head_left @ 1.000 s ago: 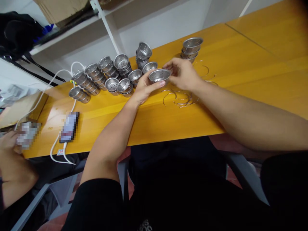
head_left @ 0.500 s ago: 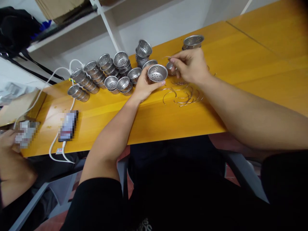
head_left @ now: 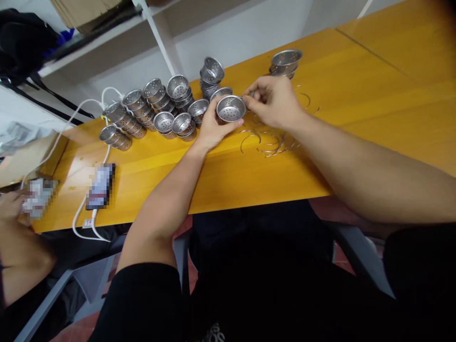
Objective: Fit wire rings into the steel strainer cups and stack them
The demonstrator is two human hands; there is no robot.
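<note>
My left hand is wrapped round a perforated metal strainer cup, its open top tilted toward me. At the cup's right rim, my right hand pinches a thin wire between thumb and forefinger. The wire's tip seems to reach over the rim into the cup; whether it passes through a hole I cannot tell. Below my right hand, several curved wire pieces lie loose on the table. More strainer cups stand close to the left of my left hand.
Stacked strainer cups line the back left of the yellow table. Another stack stands behind my right hand. A phone with white cables lies at left. Beyond it, another person's hand is near a blurred item.
My right hand has moved left and slightly down, bringing the wire to the cup's rim. The cup in my left hand has barely shifted.
</note>
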